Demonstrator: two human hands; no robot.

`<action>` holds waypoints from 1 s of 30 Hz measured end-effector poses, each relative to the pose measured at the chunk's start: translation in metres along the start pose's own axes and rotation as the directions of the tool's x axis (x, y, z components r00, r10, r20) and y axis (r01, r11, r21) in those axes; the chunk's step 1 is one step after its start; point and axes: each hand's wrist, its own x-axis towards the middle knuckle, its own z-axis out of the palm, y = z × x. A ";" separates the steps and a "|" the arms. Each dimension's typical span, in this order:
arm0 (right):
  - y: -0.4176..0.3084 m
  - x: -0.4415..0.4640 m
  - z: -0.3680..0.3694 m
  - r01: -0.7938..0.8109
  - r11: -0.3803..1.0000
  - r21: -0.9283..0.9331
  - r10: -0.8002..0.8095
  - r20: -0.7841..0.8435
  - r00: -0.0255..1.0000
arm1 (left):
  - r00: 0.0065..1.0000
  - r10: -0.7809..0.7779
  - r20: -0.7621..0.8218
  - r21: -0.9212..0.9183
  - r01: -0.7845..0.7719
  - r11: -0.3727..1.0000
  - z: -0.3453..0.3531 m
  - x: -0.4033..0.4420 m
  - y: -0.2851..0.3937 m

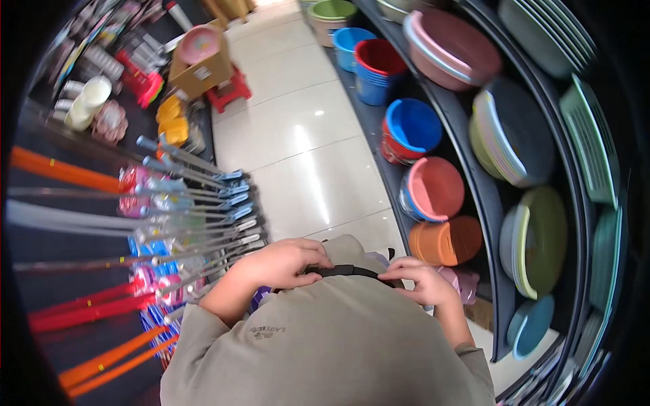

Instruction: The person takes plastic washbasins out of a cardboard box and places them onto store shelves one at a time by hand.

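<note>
A black strap (347, 270) runs across the front of my grey-brown shirt (345, 338), with what looks like a buckle in its middle. My left hand (288, 264) is closed on the strap's left end, thumb below and fingers bent above. At the other end, my right hand (421, 279) pinches the strap between thumb and fingers. A small part of the strap is hidden behind each hand's fingertips.
Shelves on the right hold plastic buckets (413, 128) and basins (528, 237). To the left hang mops or brooms with long handles (74, 216). Tiled floor (305, 149) runs between; a cardboard box (198, 68) sits on a red stool (231, 91) further ahead.
</note>
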 end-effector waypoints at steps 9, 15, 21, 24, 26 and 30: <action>-0.029 0.128 0.013 0.241 0.930 -0.279 -0.148 0.315 0.937 | 0.908 -0.186 -0.374 0.121 0.247 0.962 -0.003 -0.083 -0.028; -0.015 0.209 0.014 0.343 0.897 -0.280 -0.211 0.411 0.887 | 0.769 -0.405 -0.494 -0.088 0.419 0.904 -0.013 -0.094 -0.065; 0.002 0.300 -0.009 0.329 0.924 -0.196 -0.214 0.450 0.867 | 0.699 -0.455 -0.552 -0.202 0.418 0.886 -0.060 -0.080 -0.108; 0.002 0.342 -0.038 0.294 0.944 -0.148 -0.194 0.472 0.860 | 0.670 -0.521 -0.529 -0.334 0.400 0.853 -0.094 -0.063 -0.118; 0.004 0.368 -0.055 0.337 0.937 -0.092 -0.246 0.509 0.825 | 0.677 -0.517 -0.524 -0.326 0.401 0.856 -0.121 -0.053 -0.122; 0.014 0.415 -0.083 0.323 0.946 -0.018 -0.272 0.497 0.824 | 0.680 -0.535 -0.502 -0.364 0.395 0.843 -0.158 -0.033 -0.151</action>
